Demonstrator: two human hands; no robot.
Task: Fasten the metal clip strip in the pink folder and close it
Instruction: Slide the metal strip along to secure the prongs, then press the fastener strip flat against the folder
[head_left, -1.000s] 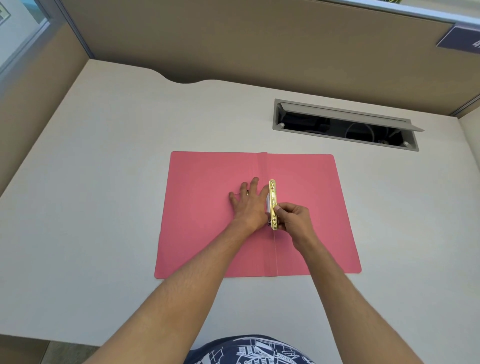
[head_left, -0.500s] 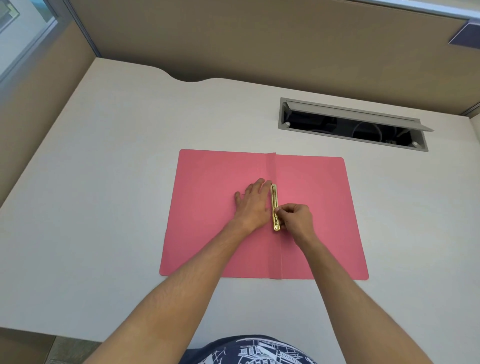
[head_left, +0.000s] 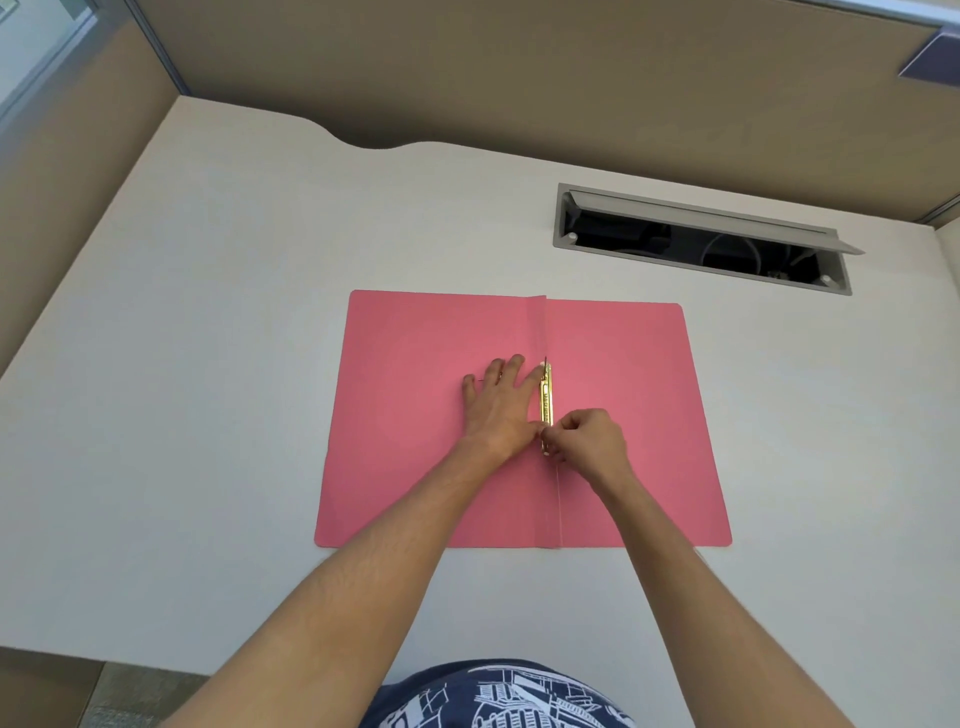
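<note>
A: Status? Where's the folder?

B: Pink folder (head_left: 613, 374) lies open and flat on the surface (head_left: 208, 364), centre of frame. Metal clip strip (head_left: 546, 400) sits along the centre fold, just right of the crease, running up-down in the picture.

A: Hands?

B: Left hand (head_left: 498, 405) is spread flat, palm down on the left flap, fingers splayed, index edge touching the strip. Holding nothing, just pinning the folder. Right hand (head_left: 587, 441) is curled, fingertips pinched at the strip's lower end.

A: Fastened yet?

B: Can't tell. Lower end is hidden under the fingers; the top end shows a thin dark prong sticking up, so I'd judge it's mid-fastening, not locked down.

A: What's left?

B: Likely finish seating the strip, then fold one flap over. Closing not started.
</note>
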